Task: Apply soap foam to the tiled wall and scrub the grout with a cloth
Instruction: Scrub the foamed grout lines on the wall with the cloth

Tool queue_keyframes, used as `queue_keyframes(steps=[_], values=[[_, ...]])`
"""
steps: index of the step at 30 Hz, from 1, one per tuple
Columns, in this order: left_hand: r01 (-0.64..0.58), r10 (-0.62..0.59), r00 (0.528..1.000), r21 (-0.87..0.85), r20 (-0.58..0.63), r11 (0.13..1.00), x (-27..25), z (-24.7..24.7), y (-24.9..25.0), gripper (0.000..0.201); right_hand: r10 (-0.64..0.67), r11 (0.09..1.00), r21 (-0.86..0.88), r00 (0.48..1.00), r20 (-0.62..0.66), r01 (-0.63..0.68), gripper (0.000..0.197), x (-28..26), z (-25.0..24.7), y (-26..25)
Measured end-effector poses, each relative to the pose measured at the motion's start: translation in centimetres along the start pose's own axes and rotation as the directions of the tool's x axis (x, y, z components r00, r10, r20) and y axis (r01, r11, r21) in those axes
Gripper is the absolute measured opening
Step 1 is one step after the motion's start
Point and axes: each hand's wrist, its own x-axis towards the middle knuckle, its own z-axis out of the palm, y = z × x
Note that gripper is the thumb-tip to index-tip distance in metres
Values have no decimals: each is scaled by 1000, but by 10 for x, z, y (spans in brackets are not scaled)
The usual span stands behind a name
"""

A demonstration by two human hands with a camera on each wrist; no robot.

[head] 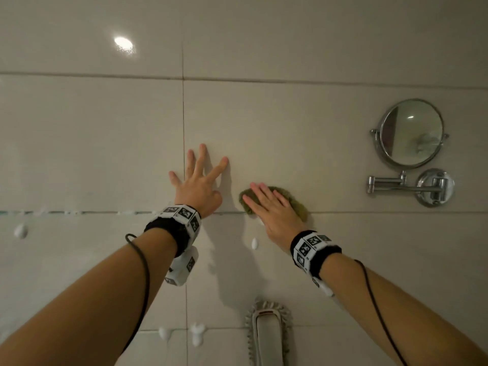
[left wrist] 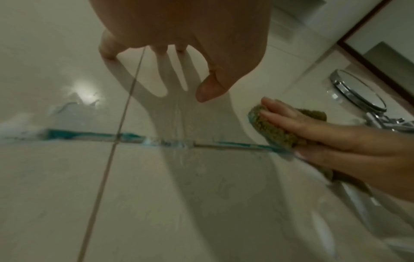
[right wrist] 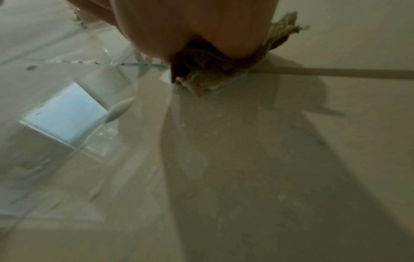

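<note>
Green-brown terry cloth (head: 287, 200) lies flat under our right hand (head: 274, 212), whose straight fingers press it against the tiled wall (head: 317, 143) right on the horizontal grout line (head: 383, 212); nothing is curled round it, the palm simply pins it there. Our left hand (head: 200, 180) is spread wide with fingers straight, bracing on the tile just above that same joint and holding nothing; the left wrist view suggests the fingertips touch the wall, though the palm seems lifted off it.

We judge the foaming step largely done: white foam blobs (head: 20, 230) cling to the wall at the left and lower down, and a ragged line of foam (head: 66, 212) sits along the joint to the left of our hands. In the left wrist view a teal streak (left wrist: 89, 135) runs along that stretch of grout; what it is we cannot tell.

Scrubbing looks only partly done. The joint to the right of the cloth is bare and dry-looking, the foamed stretch to the left looks unwiped, and the vertical grout line (head: 183, 122) shows no foam. A round mirror (head: 412, 133) on a chrome arm hangs well to the right, and a fringed mop head (head: 266, 328) leans below.
</note>
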Motion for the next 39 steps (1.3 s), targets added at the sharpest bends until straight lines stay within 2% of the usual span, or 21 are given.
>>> queue_keyframes(steps=[2, 4, 5, 7, 9, 12, 16, 18, 21, 27, 30, 39], values=[[7, -7, 1000, 1, 4, 1000, -1, 3, 4, 91, -43, 999, 20, 999, -27, 43, 88, 1, -3, 13], [3, -3, 1000, 6, 11, 1000, -1, 4, 4, 93, 37, 994, 111, 985, -168, -18, 81, 16, -13, 31], [1, -1, 1000, 13, 9, 1000, -1, 4, 3, 95, 128, 982, 169, 957, -261, -85, 76, 25, -21, 39], [-6, 6, 1000, 37, -2, 999, -1, 6, 1, 97, 287, 949, 246, 866, -409, -199, 63, 39, -34, 54], [-12, 12, 1000, 59, -8, 998, -1, 8, 0, 100, 341, 935, 263, 817, -465, -240, 54, 42, -39, 62], [-21, 22, 1000, 63, -12, 998, -1, 11, -2, 101, 378, 920, 285, 804, -460, -270, 39, 26, -26, 58], [-43, 44, 999, 52, -4, 998, -1, 13, -6, 100, 433, 894, 259, 850, -300, -365, 52, -16, -3, 40], [-52, 52, 999, 32, 2, 998, -2, 13, -6, 100, 471, 874, 246, 855, -217, -419, 59, -35, 5, 28], [-68, 68, 998, 21, 2, 997, -2, 13, -8, 100, 537, 833, 260, 826, -171, -488, 67, -50, 17, 7], [-165, 163, 986, 60, 42, 984, -8, 3, -30, 97, 664, 740, 320, 718, -209, -591, 75, -42, 27, -31], [-189, 186, 982, 88, 36, 978, -11, -2, -51, 99, 663, 741, 318, 718, -212, -591, 77, -35, 34, -52], [-156, 152, 988, 118, 40, 981, -25, -6, -119, 107, 710, 697, 330, 678, -190, -637, 81, -6, 51, -102]])
